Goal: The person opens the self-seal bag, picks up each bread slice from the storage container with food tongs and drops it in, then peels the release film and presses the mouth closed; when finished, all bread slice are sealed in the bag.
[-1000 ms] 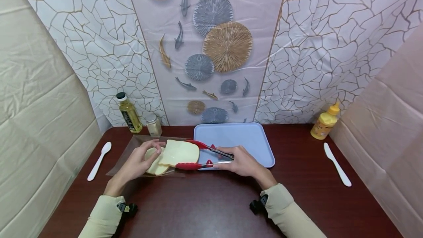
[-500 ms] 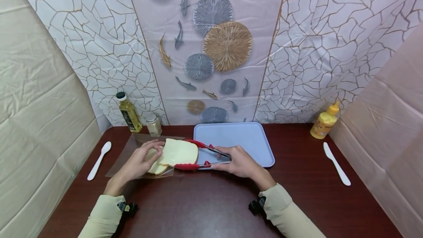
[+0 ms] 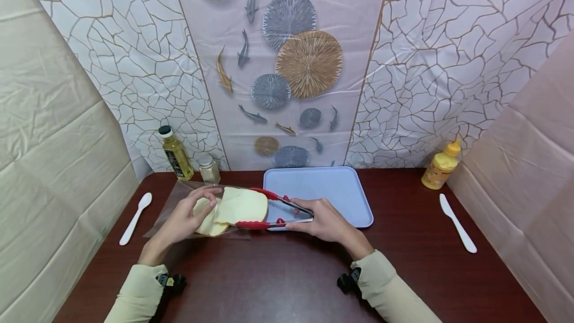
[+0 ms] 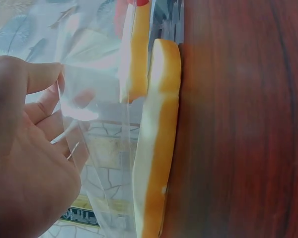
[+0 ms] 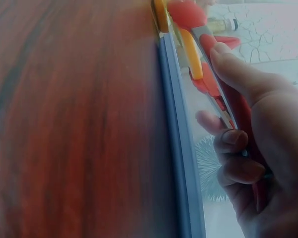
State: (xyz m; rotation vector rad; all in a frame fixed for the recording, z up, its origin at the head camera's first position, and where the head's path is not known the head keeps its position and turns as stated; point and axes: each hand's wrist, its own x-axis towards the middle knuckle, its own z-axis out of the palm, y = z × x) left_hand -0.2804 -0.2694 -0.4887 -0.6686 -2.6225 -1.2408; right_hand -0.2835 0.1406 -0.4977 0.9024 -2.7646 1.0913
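Right hand grips red-tipped metal tongs clamping a pale bread slice. Left hand pinches the clear plastic bag open.

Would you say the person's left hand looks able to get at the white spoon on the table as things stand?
Probably not at once: the left hand is holding the clear bag open around the bread slices. The white spoon lies apart to its left on bare table, so the way is free once the bag is let go.

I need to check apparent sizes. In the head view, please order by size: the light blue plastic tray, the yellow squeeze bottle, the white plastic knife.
1. Light blue plastic tray, clearly largest.
2. White plastic knife and yellow squeeze bottle: look similar, the knife longer, the bottle wider; no sure ranking.
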